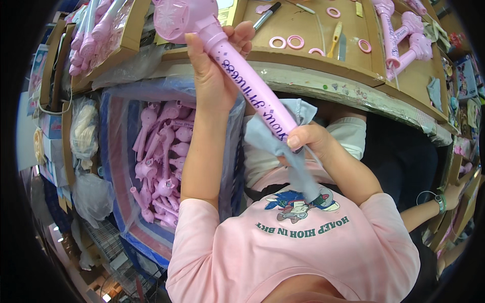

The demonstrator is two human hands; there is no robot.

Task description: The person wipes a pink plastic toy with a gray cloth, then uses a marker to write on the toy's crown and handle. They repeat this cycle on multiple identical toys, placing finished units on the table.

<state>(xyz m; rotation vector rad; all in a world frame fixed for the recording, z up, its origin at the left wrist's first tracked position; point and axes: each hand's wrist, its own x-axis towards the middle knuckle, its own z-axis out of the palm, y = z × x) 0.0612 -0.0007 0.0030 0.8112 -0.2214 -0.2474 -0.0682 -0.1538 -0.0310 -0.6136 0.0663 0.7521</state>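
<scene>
A pink toy wand point(255, 96) slants across the middle, its round head up at the left and its handle running down to the right. Dark lettering and small diamond marks run along the handle. My left hand point(214, 70) is closed around the wand just below the head. At the lower end, my right hand point(308, 139) grips the handle, its thumb on top. A grey-blue cloth point(268, 136) is bunched around that end under my right hand, and part of it hangs down, blurred, over my shirt.
Left of my lap stands a lined blue-and-white bag point(118, 202) full of pink wand pieces point(161, 166). On the cardboard-trayed bench point(313, 60) lie pink rings point(295, 42), a black marker point(267, 15), a yellow-handled brush point(335, 39) and more wands point(411, 50). Another person's hand point(456, 194) is at far right.
</scene>
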